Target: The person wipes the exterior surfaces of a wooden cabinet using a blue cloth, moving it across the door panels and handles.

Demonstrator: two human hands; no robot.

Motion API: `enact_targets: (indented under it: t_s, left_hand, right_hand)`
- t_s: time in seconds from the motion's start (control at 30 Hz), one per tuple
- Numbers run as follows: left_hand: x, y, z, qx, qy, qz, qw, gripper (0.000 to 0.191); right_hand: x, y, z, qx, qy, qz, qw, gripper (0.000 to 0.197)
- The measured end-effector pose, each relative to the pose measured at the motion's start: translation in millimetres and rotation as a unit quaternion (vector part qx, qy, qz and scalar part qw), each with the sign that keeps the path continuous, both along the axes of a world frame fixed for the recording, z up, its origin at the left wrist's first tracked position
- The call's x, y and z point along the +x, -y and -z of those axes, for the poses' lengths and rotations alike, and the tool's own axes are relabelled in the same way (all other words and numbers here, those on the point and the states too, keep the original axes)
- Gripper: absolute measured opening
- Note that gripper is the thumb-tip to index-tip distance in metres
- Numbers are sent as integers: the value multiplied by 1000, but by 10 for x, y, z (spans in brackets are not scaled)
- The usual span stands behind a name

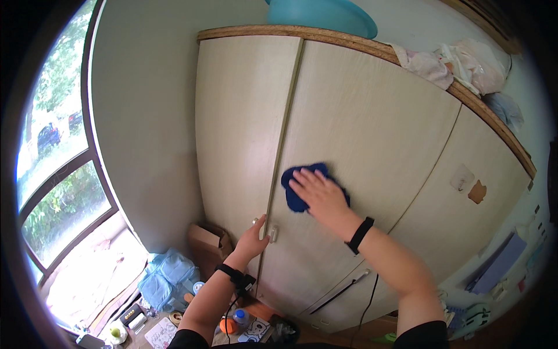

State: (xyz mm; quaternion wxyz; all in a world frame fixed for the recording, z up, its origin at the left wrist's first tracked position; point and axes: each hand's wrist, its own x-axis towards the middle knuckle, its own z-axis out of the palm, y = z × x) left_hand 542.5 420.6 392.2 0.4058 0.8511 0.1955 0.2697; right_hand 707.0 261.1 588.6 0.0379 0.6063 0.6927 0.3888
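My right hand [322,198] lies flat, fingers spread a little, on a dark blue cloth [296,201], pressing it against the middle door of a pale wooden wardrobe [370,126]. Lower and to the left, my left hand [253,240] touches the wardrobe near the seam between two doors, beside a small door handle [273,234]. Its thumb and fingers are apart, and no held thing shows in it. Part of the cloth is hidden under my right palm. Both wrists wear black straps, with cables hanging near them.
A teal basin [320,17] and plastic bags [477,65] sit atop the wardrobe. At lower left are a light blue backpack [168,279], a brown paper bag [209,244] and a window [65,183]. Below me stand a blue-capped bottle [240,317] and an orange object [228,326].
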Motion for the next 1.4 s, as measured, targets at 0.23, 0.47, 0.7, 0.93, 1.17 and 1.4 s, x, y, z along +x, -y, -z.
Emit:
enact_targets:
  t_s: [0.23, 0.47, 0.7, 0.93, 1.17, 1.4]
  left_hand:
    - [92, -11, 371, 33, -30, -64, 997, 55]
    - [395, -112, 681, 20, -60, -43, 997, 46]
    - [456, 12, 598, 16, -60, -79, 995, 41]
    - [434, 135, 562, 77, 16, -148, 986, 26]
    - [379, 190, 546, 59, 69, -176, 980, 21]
    - [438, 189, 617, 59, 63, -185, 979, 18]
  right_hand:
    - [-16, -121, -1131, 132, 52, 46, 989, 81]
    - [48, -146, -1731, 226, 65, 42, 971, 76]
    - [-8, -119, -1767, 235, 69, 60, 968, 69]
    - [-74, -103, -1775, 237, 74, 66, 966, 70]
    - [-54, -165, -1803, 242, 76, 62, 965, 72]
    - [-28, -185, -1820, 245, 73, 58, 965, 75]
